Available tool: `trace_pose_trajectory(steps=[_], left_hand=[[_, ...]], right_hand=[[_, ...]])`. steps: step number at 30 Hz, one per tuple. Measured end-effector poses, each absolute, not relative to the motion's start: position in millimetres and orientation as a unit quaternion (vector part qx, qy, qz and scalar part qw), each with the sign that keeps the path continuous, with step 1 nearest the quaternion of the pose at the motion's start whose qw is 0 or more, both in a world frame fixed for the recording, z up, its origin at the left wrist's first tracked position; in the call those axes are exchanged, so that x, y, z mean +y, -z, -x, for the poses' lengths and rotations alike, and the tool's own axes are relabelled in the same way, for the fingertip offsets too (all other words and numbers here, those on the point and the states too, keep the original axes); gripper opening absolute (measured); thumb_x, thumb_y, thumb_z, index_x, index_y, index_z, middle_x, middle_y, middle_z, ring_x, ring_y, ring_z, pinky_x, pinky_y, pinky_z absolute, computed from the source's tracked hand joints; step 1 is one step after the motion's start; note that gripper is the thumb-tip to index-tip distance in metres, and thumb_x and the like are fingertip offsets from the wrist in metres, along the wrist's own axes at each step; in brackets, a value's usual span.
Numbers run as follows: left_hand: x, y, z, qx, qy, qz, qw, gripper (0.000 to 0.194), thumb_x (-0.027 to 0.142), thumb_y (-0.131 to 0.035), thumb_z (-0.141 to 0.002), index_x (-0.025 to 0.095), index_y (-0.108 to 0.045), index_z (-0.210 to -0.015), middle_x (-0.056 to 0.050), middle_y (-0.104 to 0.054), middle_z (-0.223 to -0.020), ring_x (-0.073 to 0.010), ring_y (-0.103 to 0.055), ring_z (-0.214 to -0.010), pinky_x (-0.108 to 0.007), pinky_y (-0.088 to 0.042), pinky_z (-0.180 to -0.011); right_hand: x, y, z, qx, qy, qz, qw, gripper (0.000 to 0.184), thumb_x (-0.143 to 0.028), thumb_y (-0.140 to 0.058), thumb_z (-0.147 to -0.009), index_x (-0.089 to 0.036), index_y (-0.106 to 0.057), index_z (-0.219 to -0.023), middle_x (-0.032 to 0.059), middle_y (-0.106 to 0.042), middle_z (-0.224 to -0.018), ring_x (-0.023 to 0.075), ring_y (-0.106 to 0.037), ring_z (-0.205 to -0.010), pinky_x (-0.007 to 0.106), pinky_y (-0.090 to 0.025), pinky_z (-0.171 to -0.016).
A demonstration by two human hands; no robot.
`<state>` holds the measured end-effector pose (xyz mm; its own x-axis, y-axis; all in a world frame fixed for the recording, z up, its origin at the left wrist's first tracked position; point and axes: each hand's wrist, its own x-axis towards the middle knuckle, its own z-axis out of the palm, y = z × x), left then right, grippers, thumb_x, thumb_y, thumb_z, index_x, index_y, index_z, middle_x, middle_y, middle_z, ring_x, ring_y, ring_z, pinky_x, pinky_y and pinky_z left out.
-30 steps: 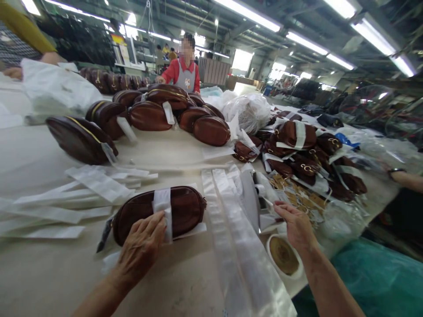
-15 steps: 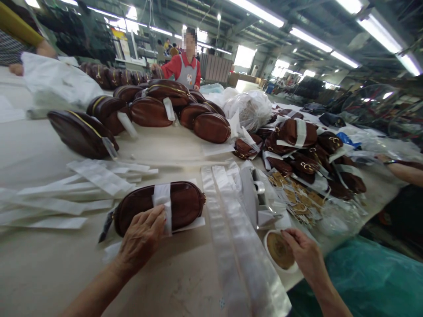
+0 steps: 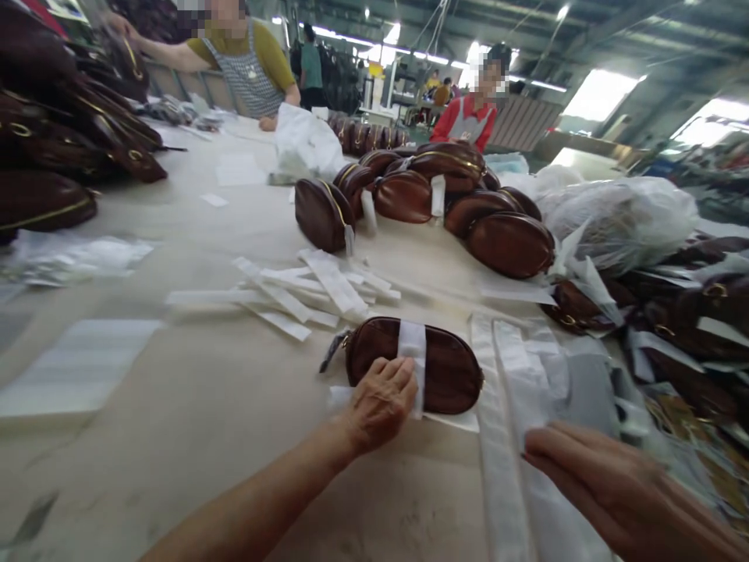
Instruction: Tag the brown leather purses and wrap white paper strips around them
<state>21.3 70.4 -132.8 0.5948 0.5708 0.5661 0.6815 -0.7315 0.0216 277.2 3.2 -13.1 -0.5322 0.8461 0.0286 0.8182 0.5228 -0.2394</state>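
Observation:
A dark brown leather pouch [image 3: 450, 371] lies flat on the table before me, a white paper strip [image 3: 413, 340] banding its middle. With bent fingers held together, my left hand [image 3: 383, 402] presses the strip against the pouch's near side. A wrapped pull tab [image 3: 333, 351] sticks out at its left end. My right hand [image 3: 614, 480] hovers to the right, over clear plastic bags [image 3: 497, 445], apart from the pouch. Its fingers are pressed together and slightly blurred; anything between them is too small to make out.
Loose white strips [image 3: 333, 285] lie behind the pouch. Several finished-looking brown pouches [image 3: 509, 242] are heaped farther back. More pouches [image 3: 696, 336] and brown tags [image 3: 684, 429] sit at right, another pile [image 3: 76, 133] at left. Two co-workers [image 3: 251, 70] [image 3: 468, 117] stand across the table.
The view has swung left, bringing the left-hand pile into sight. My right hand has gone from the grey tape dispenser, past the roll, toward the pouch. My left hand stays on the strip.

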Motion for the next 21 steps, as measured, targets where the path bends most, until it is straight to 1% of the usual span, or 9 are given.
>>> trace_pose_trajectory(steps=[1,3,6,9,12,16,18,20,21], left_hand=[[70,133,-21,-0.354,0.278,0.888,0.095,0.017,0.014,-0.047,-0.086,0.009,-0.058,-0.099,-0.013,-0.059,-0.114,-0.023,-0.052,-0.105,-0.036,-0.039,-0.086],[69,134,-20,-0.358,0.271,0.89,0.084,0.019,0.015,-0.046,-0.087,0.01,-0.057,-0.101,-0.013,-0.058,-0.116,-0.0232,-0.051,-0.107,-0.037,-0.039,-0.087],[68,134,-19,-0.358,0.251,0.897,0.069,0.022,0.015,-0.043,-0.087,0.01,-0.056,-0.104,-0.015,-0.055,-0.12,-0.0243,-0.049,-0.11,-0.038,-0.039,-0.088],[68,133,-19,-0.353,0.248,0.9,0.062,0.024,0.013,-0.042,-0.085,0.008,-0.056,-0.105,-0.016,-0.054,-0.119,-0.0255,-0.05,-0.11,-0.039,-0.039,-0.088],[68,131,-18,-0.347,0.263,0.899,0.049,0.023,0.013,-0.041,-0.084,0.009,-0.057,-0.1,-0.017,-0.055,-0.118,-0.027,-0.05,-0.11,-0.04,-0.039,-0.088],[67,132,-18,-0.345,0.277,0.896,0.042,0.025,0.014,-0.039,-0.085,0.009,-0.059,-0.099,-0.018,-0.056,-0.118,-0.0279,-0.051,-0.11,-0.041,-0.039,-0.088],[67,133,-18,-0.348,0.282,0.893,0.04,0.026,0.014,-0.038,-0.085,0.009,-0.059,-0.099,-0.017,-0.056,-0.119,-0.0277,-0.051,-0.111,-0.041,-0.039,-0.089],[67,135,-18,-0.352,0.286,0.89,0.038,0.027,0.014,-0.037,-0.085,0.009,-0.059,-0.1,-0.017,-0.056,-0.12,-0.0277,-0.051,-0.111,-0.041,-0.039,-0.09],[67,135,-19,-0.354,0.286,0.889,0.037,0.028,0.014,-0.037,-0.085,0.009,-0.059,-0.101,-0.017,-0.056,-0.121,-0.0278,-0.051,-0.111,-0.041,-0.04,-0.09]], right_hand=[[28,6,-256,-0.892,-0.086,0.44,0.051,0.025,-0.021,-0.04,-0.09,-0.022,-0.058,-0.074,0.0005,-0.057,-0.061,0.0122,-0.052,-0.054,0.023,-0.036,-0.052],[73,0,-221,-0.927,-0.056,0.372,0.003,0.025,-0.013,-0.04,-0.088,-0.019,-0.055,-0.069,0.0006,-0.055,-0.062,0.0118,-0.048,-0.054,0.025,-0.032,-0.055],[123,7,-188,-0.945,-0.031,0.319,-0.061,0.023,-0.008,-0.044,-0.085,-0.018,-0.057,-0.069,-0.0002,-0.055,-0.062,0.0104,-0.044,-0.053,0.026,-0.027,-0.056],[153,19,-173,-0.948,-0.017,0.301,-0.106,0.021,-0.007,-0.048,-0.083,-0.018,-0.061,-0.07,0.0006,-0.056,-0.063,0.0095,-0.045,-0.054,0.026,-0.025,-0.058],[171,25,-164,-0.943,-0.024,0.301,-0.139,0.017,-0.01,-0.053,-0.081,-0.018,-0.064,-0.071,0.0017,-0.059,-0.065,0.0098,-0.049,-0.056,0.025,-0.026,-0.058],[193,30,-155,-0.916,-0.116,0.341,-0.176,0.015,-0.014,-0.058,-0.075,-0.023,-0.068,-0.069,-0.0008,-0.062,-0.064,0.0103,-0.052,-0.058,0.023,-0.028,-0.056],[207,36,-154,-0.885,-0.167,0.398,-0.178,0.003,-0.022,-0.066,-0.069,-0.024,-0.069,-0.069,-0.0028,-0.062,-0.062,0.011,-0.053,-0.057,0.022,-0.03,-0.054],[222,45,-156,-0.847,-0.196,0.462,-0.174,0.019,-0.031,-0.077,-0.055,-0.022,-0.068,-0.07,-0.0034,-0.061,-0.061,0.0121,-0.052,-0.056,0.022,-0.031,-0.051],[228,49,-157,-0.832,-0.209,0.486,-0.169,0.027,-0.032,-0.08,-0.049,-0.021,-0.068,-0.07,-0.0034,-0.061,-0.06,0.0123,-0.051,-0.055,0.022,-0.032,-0.049]])
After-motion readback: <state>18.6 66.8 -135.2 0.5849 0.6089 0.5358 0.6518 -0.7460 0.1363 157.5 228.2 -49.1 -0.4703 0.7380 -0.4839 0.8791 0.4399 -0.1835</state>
